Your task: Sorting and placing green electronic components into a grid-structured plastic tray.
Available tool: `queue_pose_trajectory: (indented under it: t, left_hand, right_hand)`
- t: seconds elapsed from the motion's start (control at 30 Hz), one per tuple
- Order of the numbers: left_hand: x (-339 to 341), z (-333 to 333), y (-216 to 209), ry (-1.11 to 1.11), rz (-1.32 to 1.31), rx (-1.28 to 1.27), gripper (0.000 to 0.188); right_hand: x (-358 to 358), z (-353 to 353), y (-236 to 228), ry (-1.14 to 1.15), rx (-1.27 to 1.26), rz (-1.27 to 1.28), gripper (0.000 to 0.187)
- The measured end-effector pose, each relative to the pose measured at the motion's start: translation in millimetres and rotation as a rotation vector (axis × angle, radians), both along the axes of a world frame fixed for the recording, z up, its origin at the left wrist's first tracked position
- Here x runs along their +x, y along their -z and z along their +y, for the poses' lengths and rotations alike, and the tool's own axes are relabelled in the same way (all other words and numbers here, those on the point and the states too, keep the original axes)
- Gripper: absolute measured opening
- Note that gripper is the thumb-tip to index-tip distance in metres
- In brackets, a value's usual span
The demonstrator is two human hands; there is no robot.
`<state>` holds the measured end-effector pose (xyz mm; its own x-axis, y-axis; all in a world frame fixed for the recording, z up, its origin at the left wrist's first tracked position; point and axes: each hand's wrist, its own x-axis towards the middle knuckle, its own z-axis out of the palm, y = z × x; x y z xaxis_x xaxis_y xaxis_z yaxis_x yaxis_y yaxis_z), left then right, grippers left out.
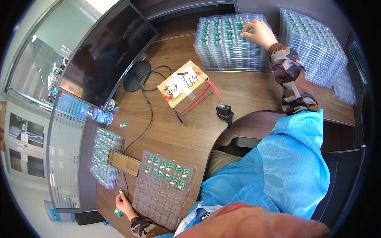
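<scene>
My right hand (260, 35) reaches to the top of a tall stack of clear plastic trays (234, 55) filled with small green circuit boards (216, 29). Its thumb and fingers are pinched together over a board pocket; what they grip, if anything, is hidden. At the lower left, my left hand (124, 205) pinches a small whitish connector-like piece (121, 191) beside a thin cable. Another green board (118, 213) lies next to that hand. Just right of it is a clear tray (158, 198), with boards in its far rows and bare pockets nearer me.
A smartphone (124, 162) rests between the near tray and another filled stack (105, 158). A taped cardboard box (185, 89) with red wires and a black socket (224, 112) sits mid-table. Beyond are a monitor (111, 51), water bottle (99, 115), loose board (124, 124) and right-hand tray stack (311, 51).
</scene>
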<state>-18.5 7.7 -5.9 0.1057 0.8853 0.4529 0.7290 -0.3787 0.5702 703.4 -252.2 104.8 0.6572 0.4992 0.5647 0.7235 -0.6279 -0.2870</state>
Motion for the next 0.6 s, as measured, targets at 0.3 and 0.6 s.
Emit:
queue_pose_trajectory:
  t: [0.3,0.6]
  left_hand:
    - [0,0,0,0.006,-0.001,-0.013,0.016]
    - [2,-3,-1,-0.003,-0.015,-0.007,0.016]
  right_hand:
    - [7,-1,-2,-0.017,0.038,0.096,0.027]
    - [5,10,-15,0.042,-0.035,0.110,0.020]
